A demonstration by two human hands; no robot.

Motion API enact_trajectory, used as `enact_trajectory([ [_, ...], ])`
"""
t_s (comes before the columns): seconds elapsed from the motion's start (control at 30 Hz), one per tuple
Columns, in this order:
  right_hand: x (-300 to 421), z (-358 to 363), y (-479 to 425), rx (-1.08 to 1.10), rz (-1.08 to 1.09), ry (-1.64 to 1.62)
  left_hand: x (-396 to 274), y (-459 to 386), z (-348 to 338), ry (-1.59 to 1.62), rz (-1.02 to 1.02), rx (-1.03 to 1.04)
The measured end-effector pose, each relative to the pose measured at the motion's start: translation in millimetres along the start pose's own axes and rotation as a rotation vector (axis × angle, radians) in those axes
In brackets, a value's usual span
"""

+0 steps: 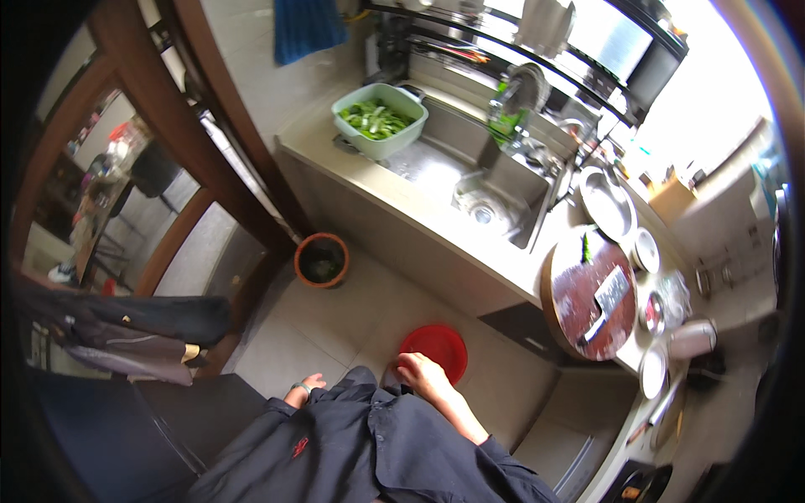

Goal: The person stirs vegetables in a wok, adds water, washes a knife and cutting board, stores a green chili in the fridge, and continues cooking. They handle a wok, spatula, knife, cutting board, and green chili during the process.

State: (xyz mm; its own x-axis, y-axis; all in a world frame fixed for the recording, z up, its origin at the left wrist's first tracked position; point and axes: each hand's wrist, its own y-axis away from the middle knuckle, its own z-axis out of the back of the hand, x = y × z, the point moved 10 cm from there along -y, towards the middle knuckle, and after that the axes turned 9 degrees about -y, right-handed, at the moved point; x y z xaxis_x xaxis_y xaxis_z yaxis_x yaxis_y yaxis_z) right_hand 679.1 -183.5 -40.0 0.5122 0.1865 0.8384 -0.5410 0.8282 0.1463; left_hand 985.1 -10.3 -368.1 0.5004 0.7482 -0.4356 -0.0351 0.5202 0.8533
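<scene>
My left hand point(309, 384) hangs beside my dark shirt point(339, 440), a bracelet on its wrist. Nothing shows in its slightly parted fingers. In front of my body, my right hand point(421, 372) has loosely bent fingers, with no object visible in it. Seen from above, it overlaps the edge of a red plastic basin point(443, 349) on the floor; whether they touch is unclear. Ahead, a pale green plastic basin point(383, 148) of cut green vegetables point(377, 118) sits at the left end of the stainless steel sink point(434, 166).
A round chopping board point(566, 302) carries a cleaver point(610, 295) and a green pepper point(586, 248). Metal bowls point(607, 201) stand beyond it. An orange-rimmed bin point(321, 284) is on the floor by the wooden door frame point(214, 144). A dish rack point(459, 24) spans the sink's back.
</scene>
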Motion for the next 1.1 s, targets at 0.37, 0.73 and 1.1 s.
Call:
enact_trajectory([
  [0.37, -58, 66, -53, -0.16, -0.177, -0.06, -199, 6, 125, 0.572, -0.064, -0.412],
  [0.73, -42, 100, -178, -0.21, -0.297, -0.09, -540, 30, 235, 0.239, -0.717, 0.005],
  [1.1, -66, 115, -180, -0.496, -0.562, -0.192, -630, 32, 152, 0.075, -0.867, 0.553],
])
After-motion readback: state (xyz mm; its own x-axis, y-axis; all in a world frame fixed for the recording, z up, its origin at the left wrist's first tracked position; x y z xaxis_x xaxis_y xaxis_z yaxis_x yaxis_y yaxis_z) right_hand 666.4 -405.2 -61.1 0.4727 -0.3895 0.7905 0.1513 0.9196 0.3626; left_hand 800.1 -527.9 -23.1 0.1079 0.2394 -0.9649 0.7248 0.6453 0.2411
